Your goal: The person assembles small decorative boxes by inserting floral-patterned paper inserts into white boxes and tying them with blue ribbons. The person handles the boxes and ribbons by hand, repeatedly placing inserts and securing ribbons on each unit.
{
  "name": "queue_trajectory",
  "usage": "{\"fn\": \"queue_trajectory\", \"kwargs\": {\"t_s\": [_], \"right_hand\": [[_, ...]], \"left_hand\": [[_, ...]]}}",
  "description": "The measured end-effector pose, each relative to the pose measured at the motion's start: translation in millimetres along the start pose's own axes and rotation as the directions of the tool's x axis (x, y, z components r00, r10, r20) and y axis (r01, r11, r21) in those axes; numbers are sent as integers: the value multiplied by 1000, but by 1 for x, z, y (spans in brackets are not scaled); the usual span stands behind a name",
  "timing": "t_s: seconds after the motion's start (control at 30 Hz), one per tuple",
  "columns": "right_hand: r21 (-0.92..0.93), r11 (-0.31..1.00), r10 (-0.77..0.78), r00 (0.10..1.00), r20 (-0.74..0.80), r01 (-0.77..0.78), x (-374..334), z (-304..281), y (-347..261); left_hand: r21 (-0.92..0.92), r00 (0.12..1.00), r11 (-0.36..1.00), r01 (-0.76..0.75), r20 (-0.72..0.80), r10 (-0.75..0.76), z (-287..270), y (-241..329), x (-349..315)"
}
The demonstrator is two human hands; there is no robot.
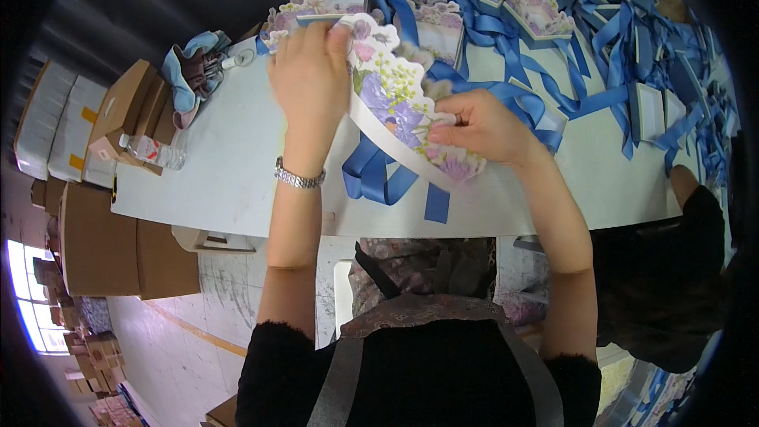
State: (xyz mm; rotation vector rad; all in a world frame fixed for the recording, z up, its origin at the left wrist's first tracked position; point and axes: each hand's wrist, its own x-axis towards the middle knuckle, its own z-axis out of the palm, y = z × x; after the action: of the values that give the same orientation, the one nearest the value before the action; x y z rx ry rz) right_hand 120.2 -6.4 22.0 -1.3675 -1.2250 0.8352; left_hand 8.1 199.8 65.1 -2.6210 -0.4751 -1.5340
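Between my two hands a curved white card piece [386,107] is held up at a slant. It has a scalloped edge and a print of purple and pink flowers with green sprigs. My left hand [310,79], a silver band at its wrist, grips the upper end with the thumb against the card. My right hand [488,128] pinches it near the lower end, thumb and fingers closed. Below the card, a loop of blue ribbon [371,178] lies on the white table [229,166]. Part of whatever is behind the card is hidden.
Flower-trimmed boxes [540,14] with blue ribbons crowd the table's far side. More ribboned boxes [650,107] pile up at right, beside another person's dark sleeve [700,225]. At left are a clear bottle [158,152], a cardboard box [130,115] and a blue cloth item [194,71].
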Motion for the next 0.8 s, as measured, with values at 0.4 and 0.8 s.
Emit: {"fn": "queue_trajectory", "kwargs": {"t_s": [0.4,0.8], "right_hand": [[359,919,-41,944,-326,164,15,7,-47],[173,972,-62,878,-474,161,10,-3,-59]], "left_hand": [[-352,978,925,-144,91,187,-34,36,-14],[-43,925,928,-371,75,373,-26,51,-4]]}}
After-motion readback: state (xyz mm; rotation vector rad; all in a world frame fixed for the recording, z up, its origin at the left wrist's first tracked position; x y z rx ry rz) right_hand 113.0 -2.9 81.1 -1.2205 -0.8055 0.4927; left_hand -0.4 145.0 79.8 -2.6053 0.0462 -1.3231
